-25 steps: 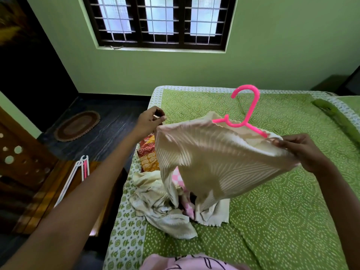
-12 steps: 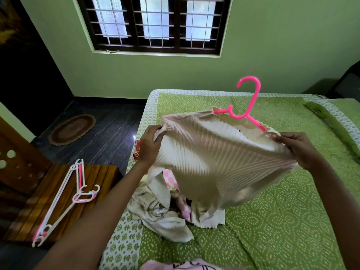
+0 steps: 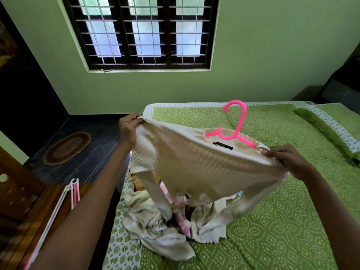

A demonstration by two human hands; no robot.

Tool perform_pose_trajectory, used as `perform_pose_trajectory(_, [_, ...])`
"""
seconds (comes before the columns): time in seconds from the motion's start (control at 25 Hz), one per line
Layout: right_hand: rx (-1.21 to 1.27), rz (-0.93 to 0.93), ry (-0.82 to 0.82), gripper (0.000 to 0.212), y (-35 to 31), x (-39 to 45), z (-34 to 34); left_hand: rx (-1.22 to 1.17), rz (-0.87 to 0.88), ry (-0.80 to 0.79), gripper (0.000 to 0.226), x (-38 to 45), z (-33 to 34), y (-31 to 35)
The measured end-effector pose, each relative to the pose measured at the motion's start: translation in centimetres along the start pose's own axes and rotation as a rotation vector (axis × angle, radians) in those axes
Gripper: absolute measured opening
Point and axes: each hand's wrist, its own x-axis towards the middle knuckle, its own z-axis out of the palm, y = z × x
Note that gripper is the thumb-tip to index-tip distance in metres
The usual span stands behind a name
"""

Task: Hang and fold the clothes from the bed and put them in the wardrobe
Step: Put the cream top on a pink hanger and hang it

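Both hands hold the cream top up over the bed. Left hand (image 3: 127, 129) pinches one shoulder of the cream ribbed top (image 3: 204, 168), and it has moved up and out since a moment ago, so the cloth is pulled wider and flatter. Right hand (image 3: 288, 162) pinches the other shoulder, about where it was. Pink hanger (image 3: 236, 123) sits inside the neck with its hook sticking up, and a dark label now shows at the collar. Under the top, a pile of clothes (image 3: 155, 227) lies on the green bed (image 3: 282, 230). White and pink hangers (image 3: 64, 199) lie on a wooden desk (image 3: 23, 227) at the left. Behind is a green wall with a barred window (image 3: 144, 32), and a small rug (image 3: 67, 148) on the dark floor.
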Motion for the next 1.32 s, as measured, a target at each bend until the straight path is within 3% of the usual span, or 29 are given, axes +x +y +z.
perform_pose_trajectory(0.08, [0.044, 0.004, 0.018, 0.086, -0.1, 0.5, 0.1, 0.211, -0.077, -0.098, 0.019, 1.7, -0.3, -1.1])
perform_pose_trajectory(0.16, [0.069, -0.014, 0.030, 0.089, -0.5, 1.2, 0.4, 0.519, -0.174, -0.319, 0.025, 1.9, -0.5, -2.7])
perform_pose_trajectory(0.24, [0.073, -0.032, 0.020, 0.080, -1.2, 1.6, 0.9, 0.489, -0.255, -0.324, 0.020, 1.0, 0.0, -2.8])
perform_pose_trajectory(0.32, [0.064, -0.031, -0.002, 0.068, -2.0, 1.9, 1.5, 0.307, -0.134, -0.297, 0.021, 0.0, 1.2, -1.3])
perform_pose_trajectory(0.36, [0.053, -0.034, -0.014, 0.064, -2.2, 2.1, 1.9, 0.242, -0.066, -0.387, 0.021, -0.6, 2.1, -0.2])
perform_pose_trajectory(0.44, [0.031, -0.040, -0.022, 0.066, -2.5, 2.5, 2.6, 0.345, 0.064, -0.615, 0.014, -1.8, 3.7, 1.1])
perform_pose_trajectory(0.48, [0.027, -0.047, -0.017, 0.068, -2.4, 2.7, 2.9, 0.428, 0.141, -0.649, 0.014, -2.3, 4.4, 1.0])
perform_pose_trajectory(0.6, [0.051, -0.035, -0.004, 0.054, -2.3, 3.0, 3.4, 0.481, 0.236, -0.605, 0.027, -3.0, 5.3, 0.0])
perform_pose_trajectory(0.72, [0.088, -0.011, 0.049, 0.024, -2.1, 3.0, 3.9, 0.457, 0.158, -0.596, 0.012, -3.5, 5.7, -0.9])
perform_pose_trajectory(0.84, [0.064, -0.047, 0.129, 0.025, -1.9, 3.3, 4.4, 0.421, 0.202, -0.463, 0.015, -3.8, 5.7, -1.0])
perform_pose_trajectory(0.88, [0.090, -0.055, 0.170, 0.023, -1.9, 3.3, 4.1, 0.416, 0.219, -0.434, 0.027, -3.8, 5.6, -1.0])
perform_pose_trajectory(1.0, [0.138, -0.074, 0.238, 0.010, -1.8, 2.6, 2.2, 0.403, 0.193, -0.384, 0.038, -2.9, 4.9, -1.0])
perform_pose_trajectory(1.04, [0.110, -0.079, 0.221, 0.009, -1.5, 2.3, 1.5, 0.400, 0.175, -0.364, 0.038, -2.5, 4.5, -0.9])
perform_pose_trajectory(1.2, [-0.097, 0.000, 0.164, 0.040, 1.2, 1.8, 1.7, 0.329, 0.112, -0.319, 0.047, -0.8, 2.8, -1.9])
perform_pose_trajectory(1.32, [-0.133, 0.033, 0.184, 0.048, 2.1, 3.1, 3.1, 0.273, 0.059, -0.339, 0.023, -0.1, 2.4, -2.2])
